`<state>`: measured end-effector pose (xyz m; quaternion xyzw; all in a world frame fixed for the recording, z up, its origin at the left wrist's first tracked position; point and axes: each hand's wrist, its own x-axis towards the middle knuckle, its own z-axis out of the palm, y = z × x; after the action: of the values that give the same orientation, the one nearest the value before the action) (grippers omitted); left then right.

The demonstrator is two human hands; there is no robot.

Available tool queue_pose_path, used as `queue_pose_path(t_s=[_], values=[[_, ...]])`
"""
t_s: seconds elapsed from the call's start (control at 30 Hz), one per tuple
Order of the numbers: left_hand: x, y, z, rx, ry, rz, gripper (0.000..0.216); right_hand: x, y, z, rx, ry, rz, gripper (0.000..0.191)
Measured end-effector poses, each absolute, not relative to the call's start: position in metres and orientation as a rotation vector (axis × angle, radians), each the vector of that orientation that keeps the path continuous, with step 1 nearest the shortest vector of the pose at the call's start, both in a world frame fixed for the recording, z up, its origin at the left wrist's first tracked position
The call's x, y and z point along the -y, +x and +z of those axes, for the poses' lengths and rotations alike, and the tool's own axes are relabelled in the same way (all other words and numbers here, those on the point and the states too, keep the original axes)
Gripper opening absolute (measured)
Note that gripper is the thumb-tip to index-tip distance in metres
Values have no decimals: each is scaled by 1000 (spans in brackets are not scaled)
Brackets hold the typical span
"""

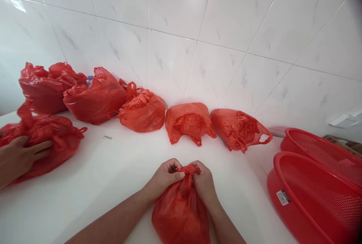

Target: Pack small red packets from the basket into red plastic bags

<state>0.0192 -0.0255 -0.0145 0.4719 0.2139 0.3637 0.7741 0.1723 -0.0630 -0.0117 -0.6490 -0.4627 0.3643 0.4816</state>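
Red bag [181, 210] sits at the near middle of the desk [118, 168], its bunched neck pinched by the left hand [165, 178] and right hand [203, 183], both clenched on it; tight, close-set grips seem best for such thin plastic.

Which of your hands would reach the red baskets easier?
Probably the right hand: the red baskets sit on its side, while the left hand would cross over the red bag both hands pinch at its top.
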Motion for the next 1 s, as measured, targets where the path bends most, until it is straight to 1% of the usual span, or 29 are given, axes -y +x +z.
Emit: queue_pose_path(t_s=[0.13,0.3,0.4,0.43,0.5,0.57,0.67,0.73,0.87,1.0], values=[[26,20,-14,-492,1077,774,27,62,174,-11,1076,-1459,970,24],[23,20,-16,-485,1087,768,27,59,178,-16,927,-1229,1265,22],[21,19,-18,-500,1095,764,27,59,182,-16,767,-1088,1441,30],[21,18,-19,-508,1098,767,26,60,184,-15,722,-1032,1475,32],[20,18,-20,-521,1103,777,26,61,187,-13,636,-920,1492,32],[19,18,-21,-528,1108,788,26,61,190,-11,569,-862,1454,27],[20,19,-21,-521,1128,801,25,59,196,-13,567,-938,1356,23],[22,18,-17,-528,1175,849,25,56,200,-17,678,-1108,1209,23],[29,14,-4,-590,1354,924,23,49,215,-24,841,-1438,807,16],[39,10,10,-511,1451,891,23,46,233,-28,814,-1561,607,12]])
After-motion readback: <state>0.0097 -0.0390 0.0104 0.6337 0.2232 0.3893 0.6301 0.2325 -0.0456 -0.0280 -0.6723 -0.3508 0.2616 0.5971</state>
